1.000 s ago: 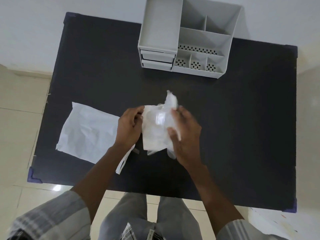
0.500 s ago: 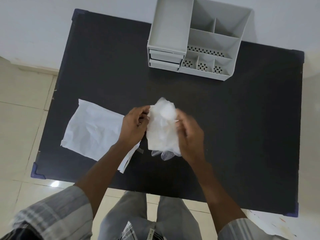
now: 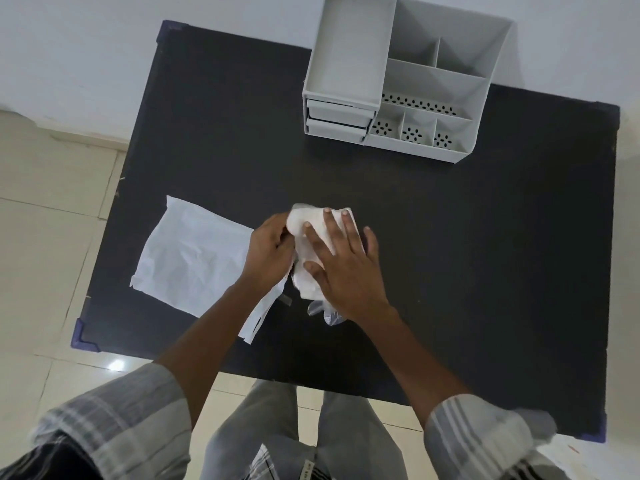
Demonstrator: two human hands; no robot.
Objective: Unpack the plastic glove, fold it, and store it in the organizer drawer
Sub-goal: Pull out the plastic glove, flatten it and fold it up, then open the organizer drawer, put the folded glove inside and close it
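A translucent white plastic glove (image 3: 304,216) lies folded on the black table (image 3: 485,254), its clear finger ends sticking out toward me below my right palm. My right hand (image 3: 343,265) lies flat on top of it with fingers spread, pressing it down. At the glove's left edge, my left hand (image 3: 270,251) pinches the plastic with curled fingers. The grey organizer (image 3: 398,77) stands at the table's far edge, its two small drawers (image 3: 337,121) at the front left both closed.
An opened white paper wrapper (image 3: 194,251) lies flat on the table to the left of my hands, partly under my left wrist. The table has purple corner guards (image 3: 83,337). Tiled floor shows left and below.
The glove went from being held up and bunched between both hands to lying on the table. My right hand opened and now presses flat on it.
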